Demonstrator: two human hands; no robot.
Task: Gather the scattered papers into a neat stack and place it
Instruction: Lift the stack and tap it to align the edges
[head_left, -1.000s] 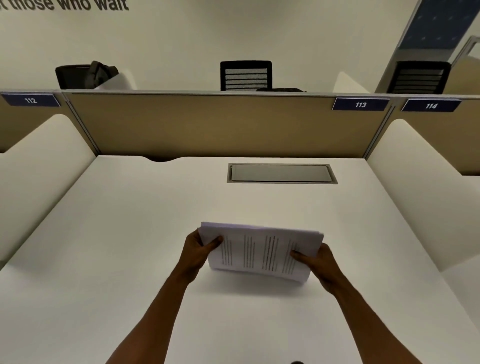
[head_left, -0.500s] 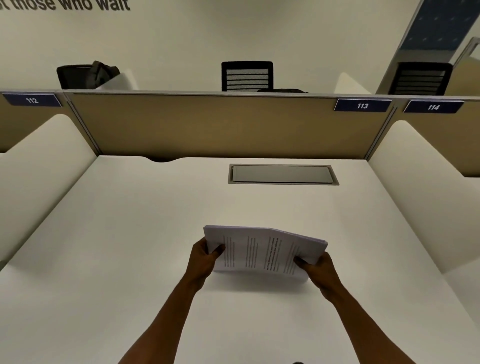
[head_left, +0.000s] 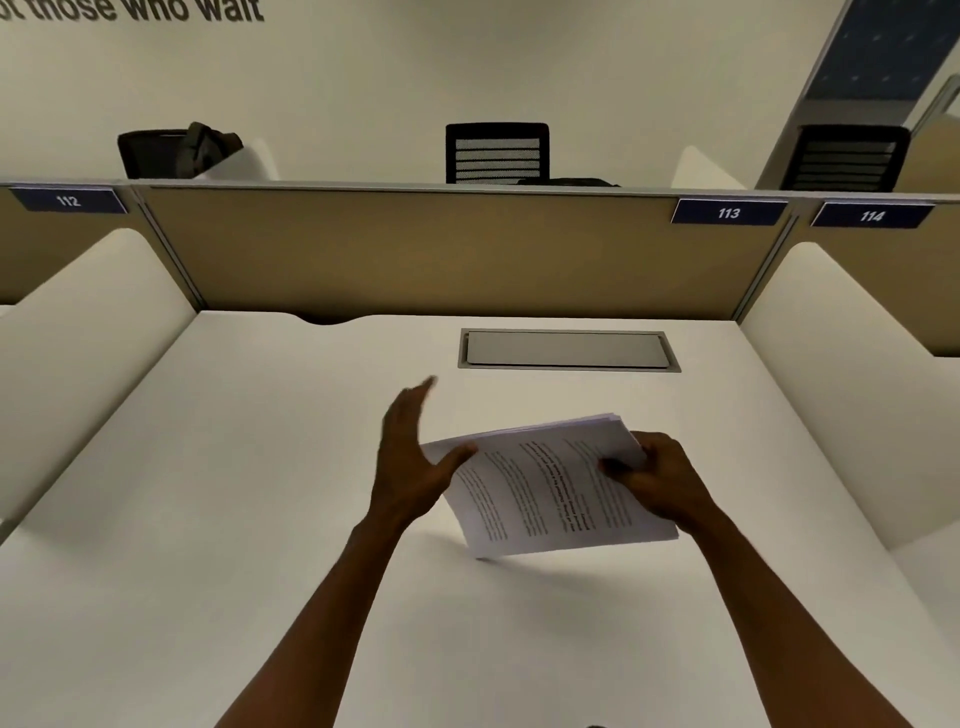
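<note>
One stack (head_left: 550, 488) of printed papers is held tilted above the middle of the desk (head_left: 208, 519), its right end raised and its lower left corner close to the surface; whether that corner touches cannot be told. The sheets are gathered, though their edges at the upper right are slightly fanned. The right end of the stack is gripped by the right hand (head_left: 657, 480), with the thumb laid on the printed face and the fingers curled behind. The left hand (head_left: 410, 457) is spread wide and flat, palm turned toward the stack's left edge; its thumb is set against the upper left corner, while the fingers are pointed up and away from the paper. A grey cable hatch (head_left: 566, 349) is set into the desk beyond the stack, well apart from it. A tan partition (head_left: 415, 249) is stood behind the desk, and number plates 113 (head_left: 728, 212) and 114 (head_left: 871, 215) are fixed at its top right.
</note>
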